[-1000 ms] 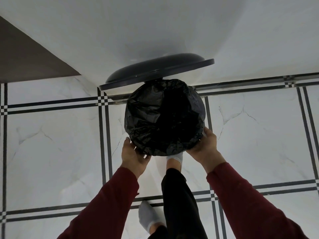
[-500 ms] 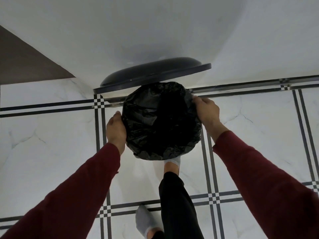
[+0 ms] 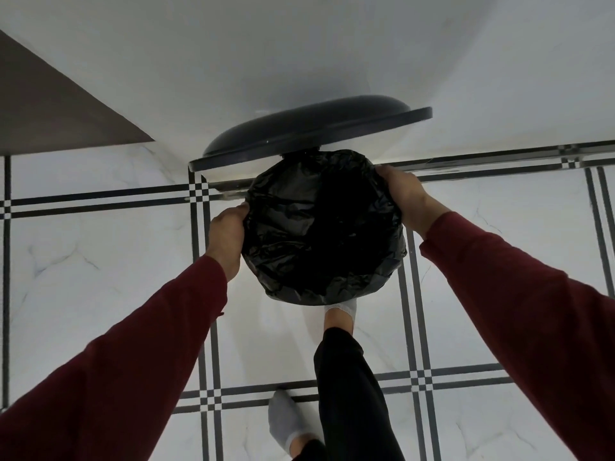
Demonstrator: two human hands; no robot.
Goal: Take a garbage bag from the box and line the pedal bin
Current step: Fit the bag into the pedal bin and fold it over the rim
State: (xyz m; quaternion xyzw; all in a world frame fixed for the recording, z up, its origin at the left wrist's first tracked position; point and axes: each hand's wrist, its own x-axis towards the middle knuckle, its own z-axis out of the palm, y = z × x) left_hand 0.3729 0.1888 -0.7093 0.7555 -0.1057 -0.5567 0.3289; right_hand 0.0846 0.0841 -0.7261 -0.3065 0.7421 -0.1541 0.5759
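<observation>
- A grey-socked foot [image 3: 286, 424] stands on the white floor [image 3: 100, 261] with dark lines, closest to the person and below both hands.
- A leg in black trousers [image 3: 346, 394] reaches forward between the two red sleeves.
- The other foot [image 3: 341, 316], in a white sock, goes under the near edge of the bin, between the hands and a bit nearer than them. The pedal is hidden.
- The left hand [image 3: 226, 234] is on the left side of the bin. Its fingers curl round the edge of the black garbage bag [image 3: 319, 227] and hold it.
- The right hand [image 3: 407, 197] is on the far right side of the bin. Its fingers curl over the bag's edge and grip it there.
- The garbage bag sits between the two hands. It is open, hangs down inside the pedal bin, and its crinkly edge is folded over the rim all the way round, so the bin's body is hidden.
- The dark lid [image 3: 309, 128] stands tipped up just past the hands, at the back of the bin.
- A white wall [image 3: 299, 44] is behind the lid, farthest away.
</observation>
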